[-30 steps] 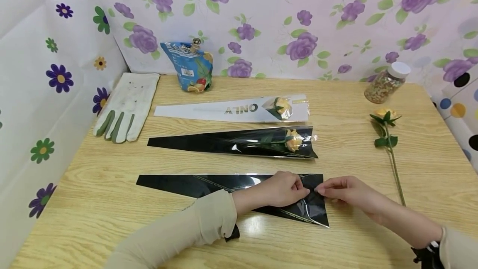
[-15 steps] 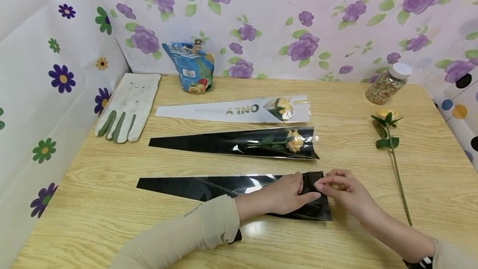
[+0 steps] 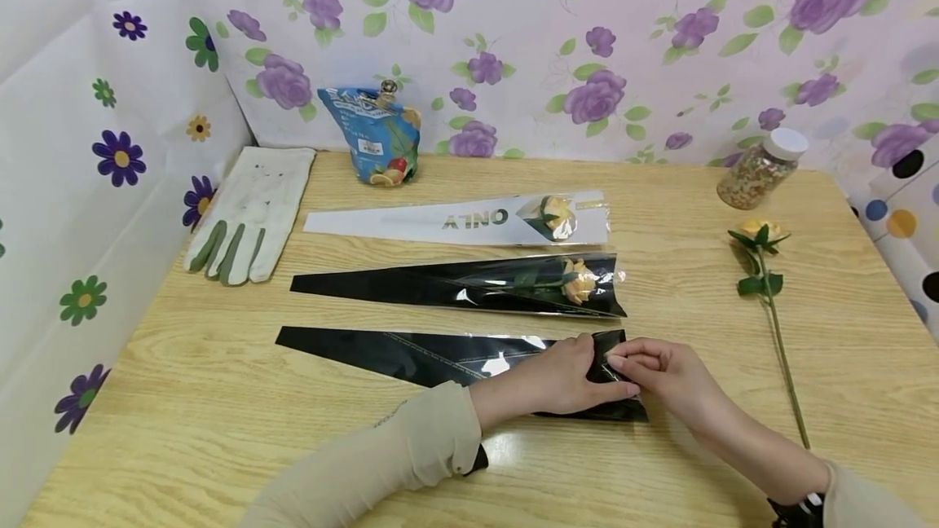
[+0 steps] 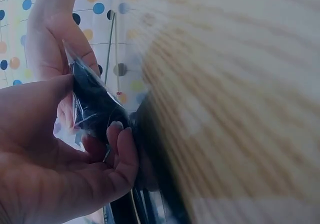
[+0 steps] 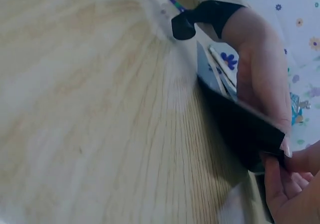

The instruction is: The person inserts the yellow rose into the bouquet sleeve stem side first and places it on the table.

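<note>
A flat black flower sleeve (image 3: 352, 349) with a clear film front lies nearest me, its narrow end to the left. My left hand (image 3: 553, 377) holds its wide right end, with the thumb on the film and fingers curled at the edge in the left wrist view. At the opening, my right hand (image 3: 675, 385) pinches the sleeve's edge between thumb and fingers. The right wrist view shows the black sleeve (image 5: 245, 124) raised at this end, bent up off the table. To the right of that hand lies a loose yellow rose (image 3: 778, 341), stem towards me.
Behind are a black sleeve (image 3: 381, 283) and a white sleeve (image 3: 374, 223) marked "ONLY", each with a yellow rose in it. A work glove (image 3: 253, 214), a blue pouch (image 3: 374, 137) and a jar (image 3: 759, 169) with a white lid stand or lie further back.
The narrow end of the near sleeve has shifted slightly away from me and right. Both hands have come closer together at the wide end, the left having moved slightly right.
</note>
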`<state>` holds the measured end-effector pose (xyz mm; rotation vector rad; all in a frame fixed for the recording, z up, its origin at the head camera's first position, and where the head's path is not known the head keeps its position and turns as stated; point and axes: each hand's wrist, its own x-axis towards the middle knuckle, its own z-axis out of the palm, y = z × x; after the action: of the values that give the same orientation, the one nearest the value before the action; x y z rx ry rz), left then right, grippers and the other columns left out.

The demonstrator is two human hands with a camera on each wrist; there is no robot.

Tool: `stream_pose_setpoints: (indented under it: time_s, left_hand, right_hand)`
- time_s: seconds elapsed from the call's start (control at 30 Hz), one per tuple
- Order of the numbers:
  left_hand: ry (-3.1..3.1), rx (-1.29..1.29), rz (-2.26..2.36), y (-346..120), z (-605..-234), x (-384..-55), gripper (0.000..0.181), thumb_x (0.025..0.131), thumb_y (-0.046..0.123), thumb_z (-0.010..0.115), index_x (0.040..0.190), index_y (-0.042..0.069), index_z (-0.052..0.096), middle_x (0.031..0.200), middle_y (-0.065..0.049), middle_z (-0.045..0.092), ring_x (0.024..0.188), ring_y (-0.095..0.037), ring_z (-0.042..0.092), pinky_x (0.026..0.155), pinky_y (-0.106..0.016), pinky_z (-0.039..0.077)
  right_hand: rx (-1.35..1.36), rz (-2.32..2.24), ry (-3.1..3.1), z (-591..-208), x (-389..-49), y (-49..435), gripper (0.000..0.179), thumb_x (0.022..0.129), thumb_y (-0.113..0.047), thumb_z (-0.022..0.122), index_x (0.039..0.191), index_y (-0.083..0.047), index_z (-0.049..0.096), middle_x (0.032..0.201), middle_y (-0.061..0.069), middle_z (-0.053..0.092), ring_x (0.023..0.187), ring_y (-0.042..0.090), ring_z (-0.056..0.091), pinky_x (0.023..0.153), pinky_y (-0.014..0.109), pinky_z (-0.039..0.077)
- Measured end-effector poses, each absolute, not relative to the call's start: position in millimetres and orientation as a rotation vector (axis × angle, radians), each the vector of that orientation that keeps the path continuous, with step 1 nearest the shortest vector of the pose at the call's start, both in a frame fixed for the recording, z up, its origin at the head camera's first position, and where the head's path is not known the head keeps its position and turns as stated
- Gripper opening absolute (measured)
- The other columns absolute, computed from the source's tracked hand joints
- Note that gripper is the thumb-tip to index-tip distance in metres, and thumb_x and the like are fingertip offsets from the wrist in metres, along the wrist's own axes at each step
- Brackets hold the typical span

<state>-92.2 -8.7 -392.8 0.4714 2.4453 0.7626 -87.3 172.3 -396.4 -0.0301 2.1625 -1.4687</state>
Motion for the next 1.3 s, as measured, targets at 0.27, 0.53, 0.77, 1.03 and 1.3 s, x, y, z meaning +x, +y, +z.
stream_pose_setpoints:
  time_s: [0.27, 0.53, 0.77, 1.03, 1.3]
  left_hand:
    - [2.452, 0.477, 0.829, -12, -398, -99, 0.046, 0.088, 0.058, 0.052, 0.092, 0.012, 0.054, 0.087, 0.001, 0.058, 0.076, -0.008, 0.054, 0.063, -0.023, 0.043]
    - [2.371, 0.423, 0.999, -13, -397, -105, 0.048, 0.089, 0.063, 0.043, 0.082, 0.016, 0.054, 0.068, 0.004, 0.051, 0.061, -0.01, 0.051, 0.053, -0.024, 0.041]
    - [2.344, 0.41, 1.011, -15, -395, -111, 0.048, 0.083, 0.064, 0.055, 0.078, 0.016, 0.052, 0.061, 0.004, 0.051, 0.05, -0.01, 0.049, 0.047, -0.025, 0.04]
    - [2.336, 0.445, 0.971, -18, -395, -114, 0.048, 0.091, 0.059, 0.044, 0.078, 0.014, 0.051, 0.067, 0.002, 0.055, 0.056, -0.011, 0.052, 0.052, -0.023, 0.041]
    - [2.304, 0.412, 0.989, -18, -392, -112, 0.028, 0.096, 0.032, 0.042, 0.076, 0.014, 0.046, 0.067, 0.001, 0.047, 0.057, -0.013, 0.043, 0.053, -0.023, 0.033]
  right_hand:
    - [0.053, -1.402, 2.292, -403, -100, 172, 0.036, 0.079, -0.034, 0.074, 0.098, -0.004, 0.071, 0.082, 0.0, 0.073, 0.076, 0.002, 0.061, 0.063, 0.022, 0.045]
    - [-0.072, -1.508, 2.234, -409, -106, 173, 0.028, 0.093, -0.014, 0.058, 0.109, 0.009, 0.063, 0.097, 0.006, 0.071, 0.085, 0.0, 0.063, 0.073, 0.022, 0.051]
    - [-0.063, -1.507, 2.157, -399, -112, 176, 0.076, 0.1, -0.053, 0.02, 0.106, 0.008, 0.065, 0.092, 0.005, 0.07, 0.081, 0.013, 0.066, 0.073, 0.028, 0.051]
    - [-0.258, -1.431, 2.317, -404, -113, 186, 0.048, 0.101, -0.035, 0.04, 0.102, 0.005, 0.067, 0.101, 0.016, 0.067, 0.084, 0.012, 0.067, 0.074, 0.029, 0.053]
    - [-0.36, -1.277, 2.406, -414, -110, 194, 0.025, 0.081, -0.024, 0.073, 0.098, -0.006, 0.069, 0.087, 0.006, 0.069, 0.075, 0.01, 0.066, 0.063, 0.026, 0.053]
